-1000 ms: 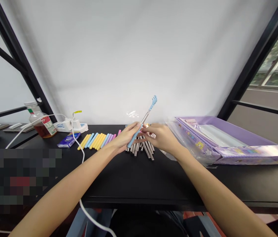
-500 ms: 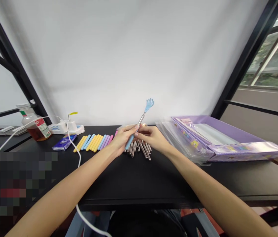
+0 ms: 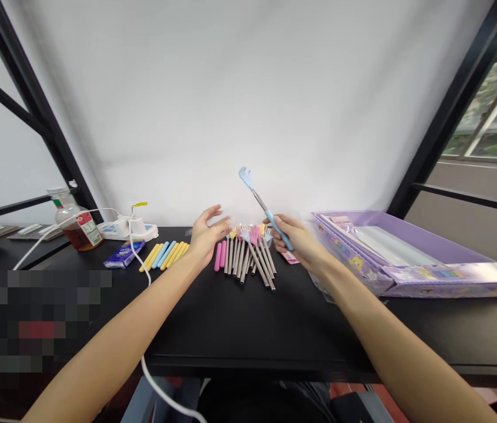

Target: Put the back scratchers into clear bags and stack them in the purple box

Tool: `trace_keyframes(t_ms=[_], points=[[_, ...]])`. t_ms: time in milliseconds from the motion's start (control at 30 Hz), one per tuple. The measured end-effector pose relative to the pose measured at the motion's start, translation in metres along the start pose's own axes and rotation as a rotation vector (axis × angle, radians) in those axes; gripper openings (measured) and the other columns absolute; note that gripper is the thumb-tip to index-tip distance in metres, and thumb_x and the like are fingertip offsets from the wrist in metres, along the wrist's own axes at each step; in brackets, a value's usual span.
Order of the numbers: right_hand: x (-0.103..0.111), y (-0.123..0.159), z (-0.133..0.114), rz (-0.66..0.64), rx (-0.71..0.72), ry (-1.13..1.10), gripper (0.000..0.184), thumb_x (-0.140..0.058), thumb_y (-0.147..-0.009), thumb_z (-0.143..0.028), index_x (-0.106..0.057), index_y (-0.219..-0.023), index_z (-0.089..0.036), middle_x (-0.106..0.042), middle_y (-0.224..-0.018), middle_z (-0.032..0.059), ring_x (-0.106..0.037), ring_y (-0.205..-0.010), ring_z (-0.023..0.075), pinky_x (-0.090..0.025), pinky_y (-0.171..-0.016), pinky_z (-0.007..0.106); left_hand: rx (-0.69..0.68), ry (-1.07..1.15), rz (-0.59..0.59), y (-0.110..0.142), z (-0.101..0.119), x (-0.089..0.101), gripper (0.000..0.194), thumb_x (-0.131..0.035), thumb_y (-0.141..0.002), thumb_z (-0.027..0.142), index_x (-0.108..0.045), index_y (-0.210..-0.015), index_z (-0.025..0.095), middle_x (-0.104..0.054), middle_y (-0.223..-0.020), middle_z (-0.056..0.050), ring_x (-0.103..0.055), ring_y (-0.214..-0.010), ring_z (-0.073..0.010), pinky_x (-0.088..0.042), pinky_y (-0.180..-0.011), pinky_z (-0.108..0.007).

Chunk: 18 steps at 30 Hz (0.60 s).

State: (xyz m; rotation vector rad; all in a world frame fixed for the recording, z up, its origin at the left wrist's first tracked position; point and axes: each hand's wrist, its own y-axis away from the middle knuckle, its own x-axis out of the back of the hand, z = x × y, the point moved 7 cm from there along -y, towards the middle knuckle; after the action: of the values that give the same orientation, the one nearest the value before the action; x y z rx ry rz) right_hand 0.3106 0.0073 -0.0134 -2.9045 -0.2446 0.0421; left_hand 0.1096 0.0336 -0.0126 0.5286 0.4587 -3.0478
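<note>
1. The right hand (image 3: 299,239) held a blue claw stick (image 3: 269,214) in the middle of the frame, a bit right of centre; its fingers were closed around the blue handle end; the claw pointed up and to the left, clear of the table (image 3: 248,329). The grip was near the low end, so the top could have tipped or swung if the fingers got loose.

2. The left hand (image 3: 205,239) was left of centre with its fingers spread apart and no stick seen in it; I could not tell if it touched anything under it. A careless push could have rolled the pink handles (image 3: 220,256) just beside it, since they looked round and smooth.

3. The pile of claw sticks (image 3: 248,258) lay in the middle, below the blue claw; the metal rods crossed each other; pulling one could have dragged others along, because the claws looked ready to hook.

4. The yellow and blue handles (image 3: 164,256) lay in a row at the left; the white cord (image 3: 148,276) ran close by them and went out of sight behind the left arm; if that arm had caught the cord, it could have knocked the row crooked.

5. The clear plastic (image 3: 325,289) lay by the purple box (image 3: 433,241) at the right; the right arm was near it and could have snagged it.
</note>
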Motion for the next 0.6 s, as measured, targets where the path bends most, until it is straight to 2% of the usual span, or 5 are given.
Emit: trace_keyframes(t_ms=[67, 167, 267, 367, 600], points=[[0.014, 0.002, -0.006, -0.028, -0.005, 0.187, 0.046, -0.061, -0.084, -0.062, -0.063, -0.092, -0.016, -0.035, -0.060, -0.0054, -0.024, -0.047, 0.0067, -0.018, -0.041, 0.024, -0.055, -0.073, 0.025, -0.005, 0.003, 0.009, 0.061, -0.079, -0.062, 0.006, -0.062, -0.118, 0.023, -0.049, -0.136, -0.008, -0.065, -0.114, -0.0235, -0.056, -0.089, -0.031], [0.026, 0.009, -0.016, -0.116, 0.021, 0.451, 0.050, -0.062, -0.082, -0.065, -0.066, -0.095, -0.017, -0.034, -0.057, -0.0058, -0.028, -0.049, 0.0082, -0.021, -0.044, 0.025, -0.075, -0.129, 0.026, -0.011, -0.002, 0.015, 0.065, -0.080, -0.062, 0.008, -0.061, -0.122, 0.022, -0.055, -0.132, -0.009, -0.067, -0.109, -0.0210, -0.054, -0.093, -0.031], [0.034, 0.016, -0.025, -0.164, 0.061, 0.630, 0.049, -0.064, -0.080, -0.066, -0.068, -0.094, -0.019, -0.043, -0.054, -0.0047, -0.038, -0.053, 0.0106, -0.028, -0.050, 0.025, -0.075, -0.175, 0.005, -0.014, -0.007, 0.017, 0.065, -0.078, -0.069, 0.014, -0.058, -0.131, 0.022, -0.070, -0.103, -0.006, -0.068, -0.099, -0.0183, -0.053, -0.094, -0.032], [0.041, 0.018, -0.028, -0.169, 0.088, 0.723, 0.049, -0.066, -0.079, -0.066, -0.071, -0.088, -0.018, -0.055, -0.058, -0.0006, -0.046, -0.056, 0.0127, -0.034, -0.055, 0.027, -0.110, -0.245, -0.029, -0.015, -0.007, 0.015, 0.066, -0.074, -0.077, 0.022, -0.051, -0.139, 0.026, -0.071, -0.084, -0.001, -0.069, -0.087, -0.0164, -0.055, -0.086, -0.031], [0.056, 0.014, -0.022, -0.214, 0.080, 0.789, 0.045, -0.072, -0.074, -0.061, -0.078, -0.085, -0.018, -0.071, -0.073, 0.0057, -0.060, -0.069, 0.0187, -0.042, -0.062, 0.030, -0.077, -0.207, -0.064, -0.012, -0.009, 0.006, 0.019, -0.061, -0.089, 0.027, -0.066, -0.104, 0.017, -0.061, -0.114, -0.009, -0.070, -0.097, -0.0196, -0.060, -0.074, -0.028]])
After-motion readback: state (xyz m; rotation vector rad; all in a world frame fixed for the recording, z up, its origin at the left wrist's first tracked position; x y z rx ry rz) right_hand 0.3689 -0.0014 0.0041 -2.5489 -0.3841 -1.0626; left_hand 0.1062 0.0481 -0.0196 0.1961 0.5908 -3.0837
